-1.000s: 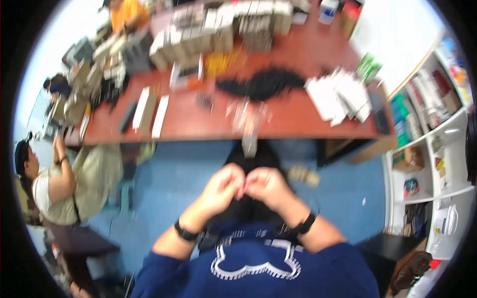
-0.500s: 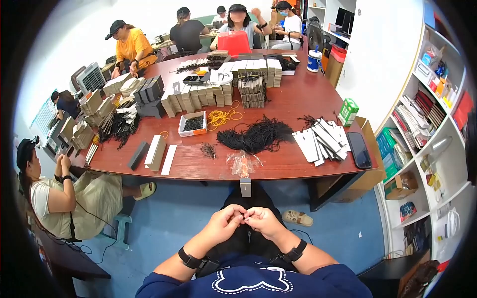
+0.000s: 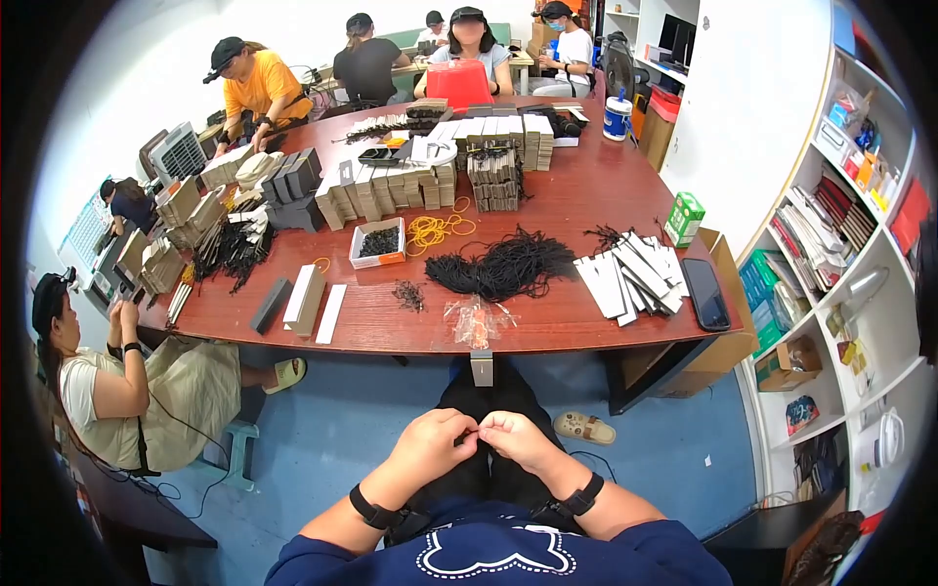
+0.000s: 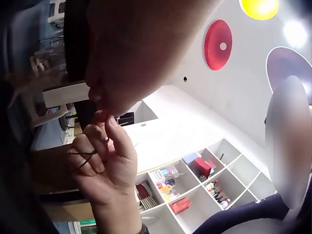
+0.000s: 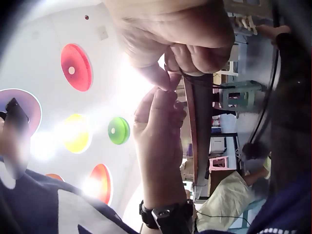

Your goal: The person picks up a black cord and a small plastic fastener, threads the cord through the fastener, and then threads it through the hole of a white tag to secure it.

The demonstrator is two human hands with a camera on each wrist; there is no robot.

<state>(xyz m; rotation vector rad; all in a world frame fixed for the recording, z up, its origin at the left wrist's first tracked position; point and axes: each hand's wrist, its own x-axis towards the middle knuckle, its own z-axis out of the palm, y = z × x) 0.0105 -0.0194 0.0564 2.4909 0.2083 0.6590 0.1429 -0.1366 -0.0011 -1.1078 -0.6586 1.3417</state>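
My left hand [image 3: 435, 444] and right hand [image 3: 516, 441] meet fingertip to fingertip above my lap, in front of the table edge. Between them they pinch a thin black cord [image 4: 87, 157]. In the left wrist view, part of this cord crosses the curled fingers of the right hand. Seen from the right wrist, a short dark length of the cord [image 5: 204, 84] sticks out beside the joined fingertips. The pinched spot itself is mostly hidden by the fingers.
On the table [image 3: 586, 210] lie a bundle of black cords [image 3: 508, 264], white strips [image 3: 633, 278], a phone [image 3: 705, 295] and a small box of black pieces [image 3: 378, 244]. A grey block [image 3: 482, 369] juts from the front edge. A seated person [image 3: 107, 381] is at left.
The head view was blurred and tilted lower a second ago; now it is steady and takes in more of the room. My hands stay together, the left turned slightly, its back showing more.
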